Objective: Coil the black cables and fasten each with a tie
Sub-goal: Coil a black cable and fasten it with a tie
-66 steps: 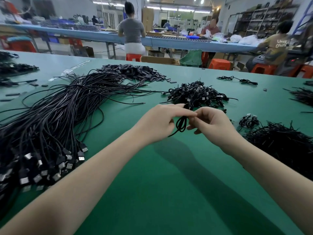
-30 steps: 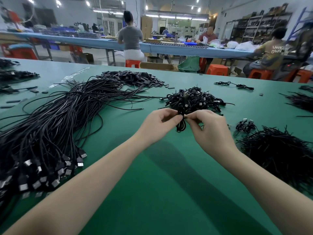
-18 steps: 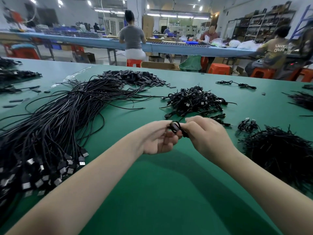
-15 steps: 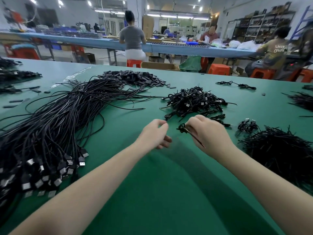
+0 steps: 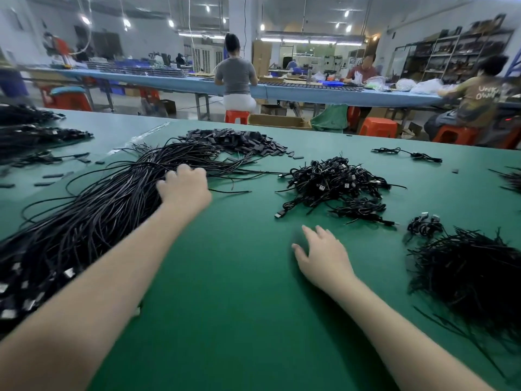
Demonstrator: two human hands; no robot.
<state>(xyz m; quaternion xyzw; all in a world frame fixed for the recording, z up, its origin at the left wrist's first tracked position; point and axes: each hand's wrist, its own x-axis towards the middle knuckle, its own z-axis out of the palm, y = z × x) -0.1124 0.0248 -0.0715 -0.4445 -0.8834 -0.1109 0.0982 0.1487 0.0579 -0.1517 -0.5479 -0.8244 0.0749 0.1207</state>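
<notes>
A long bundle of loose black cables (image 5: 93, 221) runs from the near left, where its silver plugs lie, toward the middle of the green table (image 5: 239, 292). My left hand (image 5: 184, 189) lies on the far part of this bundle, fingers curled down into the strands; the fingertips are hidden. My right hand (image 5: 324, 255) is flat and spread just over bare table, holding nothing. A heap of coiled, tied cables (image 5: 332, 183) lies beyond it. A bushy pile of thin black ties (image 5: 473, 275) sits to the right.
A heap of small flat black pieces (image 5: 239, 141) lies at the far middle. A few coiled cables (image 5: 425, 225) sit by the tie pile. More cable bundles (image 5: 33, 134) lie far left. People sit at a long blue bench (image 5: 296, 91) behind.
The coiled cable held between both hands has left them. My left hand has moved left onto the loose bundle. My right hand has opened and dropped toward the table.
</notes>
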